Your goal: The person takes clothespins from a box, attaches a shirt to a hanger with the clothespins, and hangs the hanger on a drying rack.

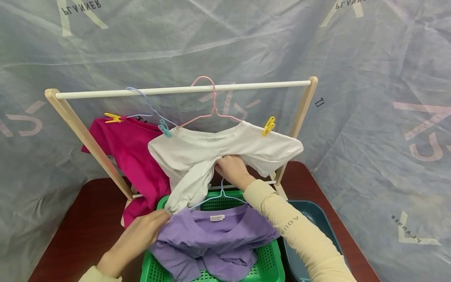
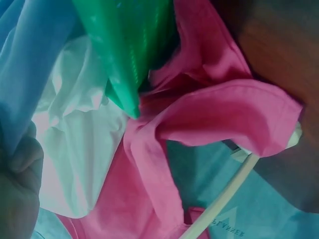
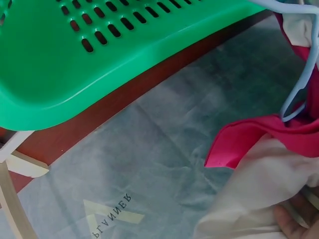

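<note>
A white shirt (image 1: 208, 145) hangs from a pink hanger (image 1: 214, 110) on the rack's rail, with clothespins at its shoulders. My right hand (image 1: 232, 169) grips the front of that shirt below its neckline, where the cloth is bunched. In the right wrist view its fingers (image 3: 294, 219) are partly wrapped in white cloth. Below it, a purple shirt (image 1: 211, 243) on a light blue hanger (image 1: 222, 194) lies over a green basket (image 1: 275, 258). My left hand (image 1: 146, 231) pinches the purple shirt at its left shoulder, close to the white shirt's hanging lower part.
A magenta shirt (image 1: 137, 145) on a blue hanger (image 1: 142, 96) hangs at the rack's left, partly behind the white one. The wooden rack (image 1: 303, 113) stands on a dark red table (image 1: 88, 219). A dark blue tub (image 1: 313, 213) sits right of the basket.
</note>
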A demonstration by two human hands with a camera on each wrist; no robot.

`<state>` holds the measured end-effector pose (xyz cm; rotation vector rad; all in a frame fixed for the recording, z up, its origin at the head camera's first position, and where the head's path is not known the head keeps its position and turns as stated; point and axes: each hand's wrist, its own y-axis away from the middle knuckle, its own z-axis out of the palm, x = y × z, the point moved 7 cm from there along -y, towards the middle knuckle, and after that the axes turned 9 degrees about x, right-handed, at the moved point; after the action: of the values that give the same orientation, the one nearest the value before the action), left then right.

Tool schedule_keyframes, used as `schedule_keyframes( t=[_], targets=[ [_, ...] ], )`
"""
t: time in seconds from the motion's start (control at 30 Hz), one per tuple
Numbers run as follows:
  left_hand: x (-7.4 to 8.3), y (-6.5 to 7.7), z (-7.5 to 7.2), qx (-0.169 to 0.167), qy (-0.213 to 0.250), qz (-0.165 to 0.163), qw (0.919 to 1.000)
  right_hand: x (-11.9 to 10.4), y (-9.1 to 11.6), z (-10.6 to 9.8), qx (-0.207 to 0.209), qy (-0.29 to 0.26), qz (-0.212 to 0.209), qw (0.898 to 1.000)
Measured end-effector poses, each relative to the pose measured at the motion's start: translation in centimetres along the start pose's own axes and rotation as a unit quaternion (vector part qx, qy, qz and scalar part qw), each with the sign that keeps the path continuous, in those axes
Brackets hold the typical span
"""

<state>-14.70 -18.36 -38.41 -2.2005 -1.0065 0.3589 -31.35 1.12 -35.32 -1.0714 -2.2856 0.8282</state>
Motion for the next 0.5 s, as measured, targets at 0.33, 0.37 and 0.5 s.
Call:
schedule_keyframes(
  t=[0.33,0.37,0.5],
  targets=[
    [0.3,-1.9,-0.1,-0.009,-0.014,0.037,0.9992,0.6,-0.3,0.3,-0.033,-0.028,0.02,0.999],
    [0.3,-2.0,-0.2,-0.006,-0.015,0.039,0.9991,0.5,-0.3,0.3,-0.035,-0.031,0.019,0.999],
    [0.4,-2.3,-0.4,0.003,-0.019,0.053,0.9984,0.5,-0.5,0.2,-0.035,-0.038,0.017,0.999]
  ],
)
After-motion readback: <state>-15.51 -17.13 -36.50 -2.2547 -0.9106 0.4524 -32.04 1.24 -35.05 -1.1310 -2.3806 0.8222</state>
